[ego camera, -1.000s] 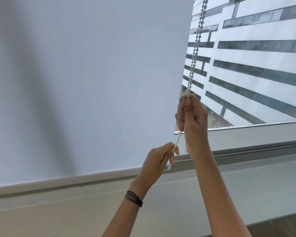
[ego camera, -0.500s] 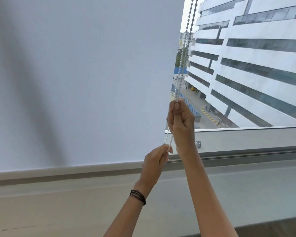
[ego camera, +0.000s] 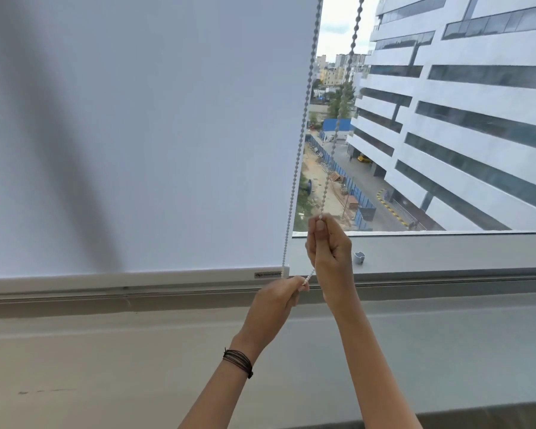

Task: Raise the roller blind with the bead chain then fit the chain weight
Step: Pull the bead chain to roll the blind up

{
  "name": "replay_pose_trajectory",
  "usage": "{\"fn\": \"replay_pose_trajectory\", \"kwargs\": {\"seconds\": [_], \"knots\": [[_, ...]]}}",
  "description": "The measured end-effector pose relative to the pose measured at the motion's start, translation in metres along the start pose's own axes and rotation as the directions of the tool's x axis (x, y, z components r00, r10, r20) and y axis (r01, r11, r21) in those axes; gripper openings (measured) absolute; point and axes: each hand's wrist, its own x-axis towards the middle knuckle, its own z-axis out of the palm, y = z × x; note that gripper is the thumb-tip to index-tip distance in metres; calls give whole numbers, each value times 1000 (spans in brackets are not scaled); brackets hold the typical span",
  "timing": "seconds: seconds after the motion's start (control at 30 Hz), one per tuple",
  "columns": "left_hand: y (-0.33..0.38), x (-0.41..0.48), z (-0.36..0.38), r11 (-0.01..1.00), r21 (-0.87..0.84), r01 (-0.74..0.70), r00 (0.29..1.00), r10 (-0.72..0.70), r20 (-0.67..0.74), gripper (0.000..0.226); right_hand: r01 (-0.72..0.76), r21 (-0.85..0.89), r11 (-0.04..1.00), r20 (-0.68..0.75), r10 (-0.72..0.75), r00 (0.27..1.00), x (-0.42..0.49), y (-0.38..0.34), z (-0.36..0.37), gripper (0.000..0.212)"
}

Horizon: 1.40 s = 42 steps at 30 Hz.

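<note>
Beside blind point(ego camera: 136, 134): L hand point(ego camera: 276, 301), R hand point(ego camera: 330, 252) grip chain point(ego camera: 297, 162).

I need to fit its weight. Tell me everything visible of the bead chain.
The bead chain is a string of small whitish beads, plastic by the look, in two strands. One follows the right edge of the roller blind down to its bottom bar; the other slants to the right hand, which pinches it. A short stretch runs on to the left hand, gripping it. No weight shows.
</note>
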Motion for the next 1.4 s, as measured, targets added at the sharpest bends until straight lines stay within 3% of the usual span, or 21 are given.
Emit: {"fn": "replay_pose_trajectory", "kwargs": {"seconds": [0.13, 0.27, 0.4, 0.53, 0.67, 0.83, 1.07, 1.17, 1.4], "knots": [[12, 4, -15, 984, -171, 47, 994, -29, 106, 19, -5, -14, 1000, 7, 5, 1000, -7, -7, -2, 33], [39, 24, -45, 892, -441, 94, 983, -154, -102, 19, 11, 79, 997, 34, -14, 999, -15, -13, -8, 33], [83, 55, -82, 803, -594, -39, 950, -154, -271, 26, 33, 16, 999, 43, -34, 998, -24, -20, -12, 29], [130, 74, -100, 685, -712, -157, 938, -122, -324, 31, 63, 22, 998, 28, -64, 998, -33, -26, -16, 31], [165, 89, -106, 634, -753, -176, 942, -113, -315, 32, 107, 26, 994, -11, -107, 994, -39, -38, -18, 32], [185, 104, -113, 648, -730, -217, 933, -83, -351, 27, 168, 59, 984, -136, -159, 978, -45, -48, -29, 24], [195, 101, -105, 591, -773, -230, 897, -179, -404, 21, 261, -156, 953, -162, -286, 945, -45, -52, -45, 16], [197, 96, -99, 639, -732, -238, 842, -240, -483, 24, 300, -187, 935, -172, -332, 927, -51, -53, -46, 17], [208, 86, -96, 792, -550, -266, 855, -70, -515, 22, 353, -231, 906, -134, -389, 911, -61, -57, -46, 18]]}}
